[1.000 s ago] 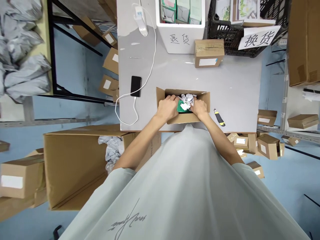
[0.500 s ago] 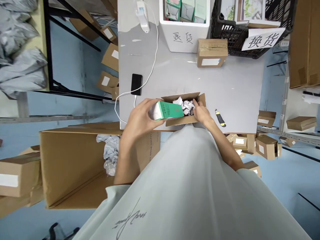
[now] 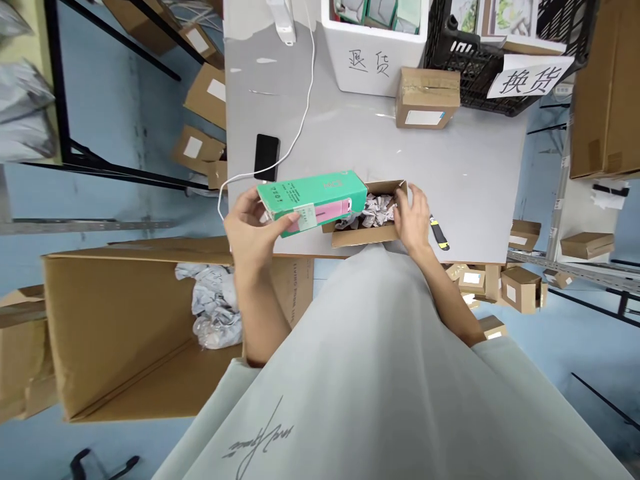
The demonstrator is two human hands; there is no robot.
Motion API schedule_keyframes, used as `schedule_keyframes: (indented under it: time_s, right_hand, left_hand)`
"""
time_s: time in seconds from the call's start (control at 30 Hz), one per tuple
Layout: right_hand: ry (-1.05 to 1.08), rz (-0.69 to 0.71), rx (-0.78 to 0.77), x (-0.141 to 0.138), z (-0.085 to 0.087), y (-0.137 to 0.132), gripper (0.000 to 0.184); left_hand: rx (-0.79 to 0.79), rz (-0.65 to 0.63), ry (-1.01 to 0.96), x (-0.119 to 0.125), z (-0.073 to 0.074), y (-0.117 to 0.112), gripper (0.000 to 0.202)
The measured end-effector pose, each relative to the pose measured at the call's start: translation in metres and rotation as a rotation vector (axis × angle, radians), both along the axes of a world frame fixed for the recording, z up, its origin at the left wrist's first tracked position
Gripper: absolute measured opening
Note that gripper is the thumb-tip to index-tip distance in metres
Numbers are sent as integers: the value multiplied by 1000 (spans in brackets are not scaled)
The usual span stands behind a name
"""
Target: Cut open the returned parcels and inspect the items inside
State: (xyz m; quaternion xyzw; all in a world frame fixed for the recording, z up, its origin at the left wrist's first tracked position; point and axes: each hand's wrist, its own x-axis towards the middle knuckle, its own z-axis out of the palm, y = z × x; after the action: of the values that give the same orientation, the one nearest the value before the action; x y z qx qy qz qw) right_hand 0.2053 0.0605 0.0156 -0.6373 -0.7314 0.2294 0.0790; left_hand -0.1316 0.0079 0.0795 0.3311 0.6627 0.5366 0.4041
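My left hand [image 3: 255, 230] is closed round the left end of a long green product box [image 3: 313, 197] with a pink picture on its side. That box is raised and tilted, its right end over an opened cardboard carton [image 3: 367, 236] at the table's front edge. Crumpled paper [image 3: 377, 211] fills the carton. My right hand [image 3: 413, 219] grips the carton's right wall, with the fingers over its edge. Just right of that hand lies a black and yellow utility knife [image 3: 439, 232].
On the table [image 3: 480, 173] lie a black phone [image 3: 267, 157] and a white cable. A white bin [image 3: 375, 63], a taped carton [image 3: 428, 100] and a black crate [image 3: 480, 83] stand at the back. A large open carton [image 3: 125, 333] is at the left.
My left hand has lifted the green box up out of the carton and tilted it, showing its pink side. My right hand has shifted to the carton's right wall.
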Motion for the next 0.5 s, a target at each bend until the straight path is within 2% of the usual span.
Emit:
schedule_keyframes:
  time_s: [0.07,0.13,0.23,0.33,0.43,0.5]
  right_hand:
    - [55,-174,-43,18,-18,-4,72]
    - [156,-267,-159,32,-39,-7,76]
    - [380,-346,-302,44,-62,-17,68]
    - [603,-485,-371,50,-66,-30,71]
    - [718,-631,-328,68,-57,-41,69]
    - [745,-708,-274,90,-47,-44,66]
  left_hand:
    - [-4,96,-188,10,-30,3,58]
    - [-65,181,-364,20,-56,6,50]
    - [-152,247,-545,32,-77,9,43]
    - [-182,234,-637,44,-77,14,38]
    - [-190,174,-699,65,-66,21,34]
    - [-181,117,-744,87,-56,30,33]
